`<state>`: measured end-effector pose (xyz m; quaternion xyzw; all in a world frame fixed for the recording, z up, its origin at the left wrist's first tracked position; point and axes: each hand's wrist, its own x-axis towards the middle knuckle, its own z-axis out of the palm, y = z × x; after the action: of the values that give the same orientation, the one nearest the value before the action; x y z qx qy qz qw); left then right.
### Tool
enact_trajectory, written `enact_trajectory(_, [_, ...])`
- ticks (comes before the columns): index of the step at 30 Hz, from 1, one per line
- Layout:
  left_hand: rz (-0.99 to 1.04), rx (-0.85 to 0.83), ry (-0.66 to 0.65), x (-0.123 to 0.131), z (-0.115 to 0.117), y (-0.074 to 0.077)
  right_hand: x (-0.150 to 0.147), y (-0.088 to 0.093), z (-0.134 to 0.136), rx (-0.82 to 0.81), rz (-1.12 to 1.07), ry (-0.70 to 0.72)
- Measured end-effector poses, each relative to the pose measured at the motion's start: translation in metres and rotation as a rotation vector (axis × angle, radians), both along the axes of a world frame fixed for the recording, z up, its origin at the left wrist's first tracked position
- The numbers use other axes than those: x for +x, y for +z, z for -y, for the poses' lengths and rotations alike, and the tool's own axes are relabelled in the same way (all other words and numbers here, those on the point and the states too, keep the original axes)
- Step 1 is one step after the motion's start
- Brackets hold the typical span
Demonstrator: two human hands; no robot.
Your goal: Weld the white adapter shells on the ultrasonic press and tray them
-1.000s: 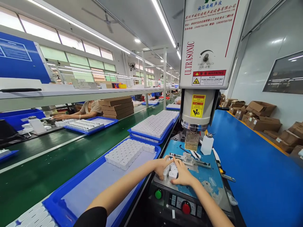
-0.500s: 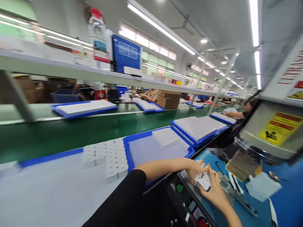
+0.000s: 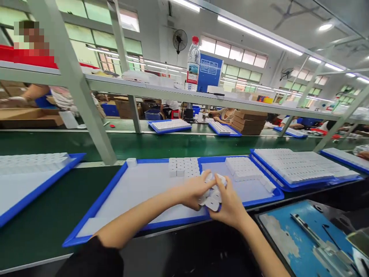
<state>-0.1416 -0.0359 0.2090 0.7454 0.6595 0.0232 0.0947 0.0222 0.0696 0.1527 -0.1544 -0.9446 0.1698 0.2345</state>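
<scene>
Several white blocks (image 3: 212, 199) are bunched together between my two hands. My left hand (image 3: 196, 190) presses on them from the left, and my right hand (image 3: 229, 204) closes round them from the right. Both hands are above the front edge where two blue-rimmed trays meet. The left tray (image 3: 99, 202) has rows of white blocks (image 3: 187, 166) at its back right and a single block (image 3: 132, 162) at its back left corner. In the right tray (image 3: 261, 199), more rows of white blocks (image 3: 242, 168) stand at the back.
Stacked full trays (image 3: 302, 167) stand to the right, and another tray (image 3: 31, 190) lies at far left. A blue machine bed (image 3: 305, 234) with metal parts is at lower right. A slanted post (image 3: 86, 111) carries a shelf with a bottle (image 3: 193, 67). People sit beyond.
The view has swung left. Both hands have moved from the machine bed at the right to above the trays, with the white blocks between them.
</scene>
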Motion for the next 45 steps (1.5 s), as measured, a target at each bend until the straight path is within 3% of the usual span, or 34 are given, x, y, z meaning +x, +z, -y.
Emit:
enact_trajectory(3, [0.004, 0.006, 0.182, -0.048, 0.05, -0.007, -0.068, 0.004, 0.025, 0.026, 0.092, 0.169])
enact_trajectory(6, [0.028, -0.044, 0.301, -0.091, 0.079, -0.026, -0.121, -0.005, 0.042, 0.04, 0.189, 0.251])
enact_trajectory(9, [0.08, -0.092, 0.304, -0.124, 0.084, -0.049, -0.156, -0.022, 0.045, 0.044, 0.245, 0.286])
enact_trajectory(12, [0.108, -0.108, 0.255, -0.144, 0.073, -0.069, -0.172, -0.038, 0.037, 0.032, 0.285, 0.263])
enact_trajectory(17, [0.148, -0.104, 0.251, -0.152, 0.059, -0.087, -0.177, -0.045, 0.022, 0.056, 0.37, 0.232])
enact_trajectory(23, [0.171, -0.073, 0.307, -0.15, 0.067, -0.095, -0.181, -0.05, 0.014, 0.037, 0.407, 0.281])
enact_trajectory(30, [0.158, -0.083, 0.384, -0.152, 0.066, -0.094, -0.181, -0.058, 0.007, 0.024, 0.47, 0.261])
enact_trajectory(34, [0.036, -0.139, 0.52, -0.151, 0.069, -0.087, -0.18, -0.055, 0.008, 0.036, 0.492, 0.22])
enact_trajectory(38, [-0.022, -0.158, 0.621, -0.15, 0.075, -0.088, -0.174, -0.056, 0.022, 0.083, 0.432, 0.185])
enact_trajectory(45, [0.026, -0.022, 0.545, -0.144, 0.072, -0.112, -0.154, -0.086, 0.078, 0.086, 0.253, 0.025])
